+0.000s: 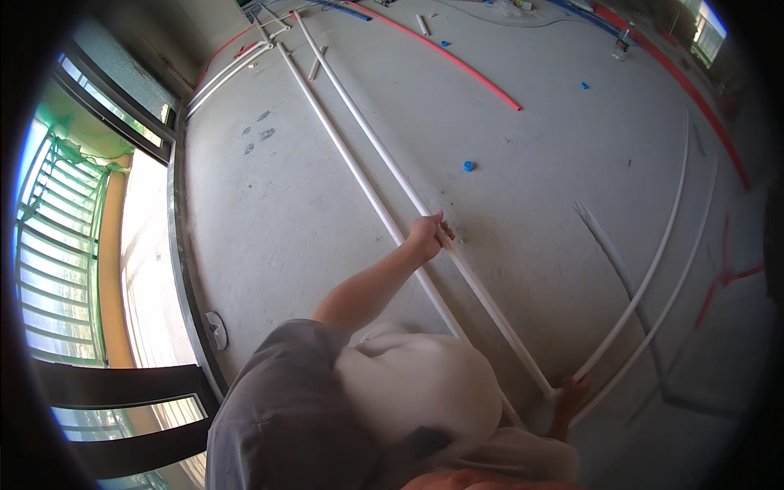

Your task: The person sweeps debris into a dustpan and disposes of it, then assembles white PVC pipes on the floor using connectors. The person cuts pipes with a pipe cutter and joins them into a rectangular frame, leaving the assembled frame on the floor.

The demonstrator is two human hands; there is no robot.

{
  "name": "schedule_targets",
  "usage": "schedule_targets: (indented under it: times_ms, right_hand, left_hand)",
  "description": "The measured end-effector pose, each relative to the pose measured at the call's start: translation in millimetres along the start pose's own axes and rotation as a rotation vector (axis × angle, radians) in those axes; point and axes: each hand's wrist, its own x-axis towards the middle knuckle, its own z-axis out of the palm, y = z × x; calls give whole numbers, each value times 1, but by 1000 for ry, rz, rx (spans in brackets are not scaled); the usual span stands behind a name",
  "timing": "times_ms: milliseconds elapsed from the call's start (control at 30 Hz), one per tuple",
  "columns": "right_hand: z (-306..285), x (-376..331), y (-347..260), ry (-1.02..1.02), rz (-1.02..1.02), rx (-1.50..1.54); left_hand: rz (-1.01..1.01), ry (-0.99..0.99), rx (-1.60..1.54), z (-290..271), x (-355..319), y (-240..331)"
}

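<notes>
Two long white plastic pipes run almost side by side along the concrete floor. My left hand (426, 238) is wrapped round the right-hand white pipe (384, 158), thumb on top. The left-hand white pipe (343, 149) passes under my left forearm. At the foot of the wall, my right hand (571, 394) closes round the lower end of a white wall pipe (633, 304), beside the elbow fitting (554, 394) where the floor pipe ends. Part of its fingers is hidden. A second wall pipe (674, 309) rises next to it.
A red pipe (465, 73) and a short white offcut (317, 64) lie farther off. Small blue caps (469, 166) dot the floor. A clear bottle (622, 42) stands at far right. On the left is a dark-framed sliding door (184, 245), with a white object (216, 331) beside it.
</notes>
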Motion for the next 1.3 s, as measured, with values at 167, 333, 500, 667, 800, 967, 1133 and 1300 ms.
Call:
schedule_targets:
  times_ms: [167, 333, 500, 667, 800, 967, 1133, 1300]
  right_hand:
    - [10, -3, 8, -22, 101, 149]
    - [-1, -4, 23, 20, 119, 182]
    - [-17, 4, 39, 12, 129, 130]
    - [-20, 2, 30, -45, 105, 37]
    - [-7, 0, 31, 59, 12, -261]
    - [17, -5, 48, 158, -68, -204]
    - [20, -19, 40, 151, 94, -46]
    - [16, -22, 23, 118, 166, 27]
  left_hand:
    - [8, 75, -34, -5, -10, 2]
    - [20, 7, -70, 3, -39, -6]
    - [38, -39, -76, 8, -48, -16]
    - [-39, 20, -55, -7, -34, -18]
    - [-36, -52, 121, -15, -22, -10]
    - [-35, -35, 222, -19, -16, 1]
    - [-49, -3, 386, -20, -17, 3]
    - [-25, -26, 446, -19, -17, 9]
